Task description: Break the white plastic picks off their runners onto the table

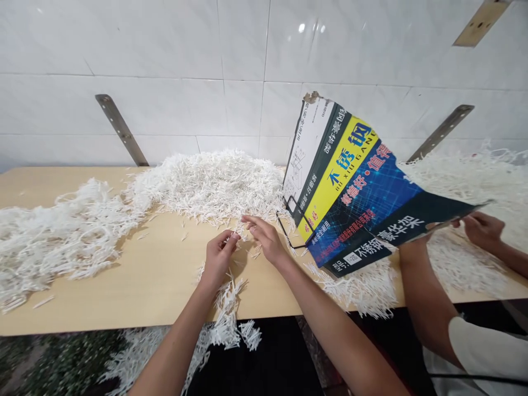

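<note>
My left hand [220, 254] is closed in a pinch over the table, and a bit of white strip appears at its fingertips. Close beside it, my right hand [266, 237] has its fingers stretched out, with nothing clearly held. Just beyond both hands lies a big pile of thin white plastic-looking strips [214, 184]. Below my left hand, a smaller bunch of linked white strips [229, 302] hangs over the table's front edge toward my lap.
A cardboard sheet with printed lettering [350, 192] stands tilted at right, near a black wire frame [289, 242]. A co-worker's hand [482, 230] is at its far edge. More strips [70, 236] cover the left of the wooden table [165, 297]. Metal brackets [121, 129] are against the tiled wall.
</note>
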`<control>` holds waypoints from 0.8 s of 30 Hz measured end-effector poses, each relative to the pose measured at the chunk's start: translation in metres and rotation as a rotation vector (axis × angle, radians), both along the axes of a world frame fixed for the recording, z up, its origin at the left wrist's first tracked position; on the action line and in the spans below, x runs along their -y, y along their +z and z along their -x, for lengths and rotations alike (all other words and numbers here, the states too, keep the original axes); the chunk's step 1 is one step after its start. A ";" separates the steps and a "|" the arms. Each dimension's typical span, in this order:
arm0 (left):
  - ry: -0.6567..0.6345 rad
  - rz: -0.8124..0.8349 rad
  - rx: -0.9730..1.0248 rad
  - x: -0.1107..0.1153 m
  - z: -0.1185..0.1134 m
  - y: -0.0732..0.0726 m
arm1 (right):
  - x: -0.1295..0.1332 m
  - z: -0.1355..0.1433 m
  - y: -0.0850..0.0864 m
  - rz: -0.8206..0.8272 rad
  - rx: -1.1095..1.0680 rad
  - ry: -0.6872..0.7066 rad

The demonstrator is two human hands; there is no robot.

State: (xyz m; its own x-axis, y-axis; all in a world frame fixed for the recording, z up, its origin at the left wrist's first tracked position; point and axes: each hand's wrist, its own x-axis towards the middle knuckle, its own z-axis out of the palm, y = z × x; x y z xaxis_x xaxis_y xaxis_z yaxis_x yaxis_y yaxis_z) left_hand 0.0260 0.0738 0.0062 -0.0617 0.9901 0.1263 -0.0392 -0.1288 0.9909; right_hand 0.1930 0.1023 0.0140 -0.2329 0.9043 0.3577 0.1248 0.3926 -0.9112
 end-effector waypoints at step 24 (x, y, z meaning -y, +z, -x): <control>0.173 -0.110 0.142 0.012 0.009 0.011 | 0.004 0.006 -0.001 -0.358 0.443 -0.216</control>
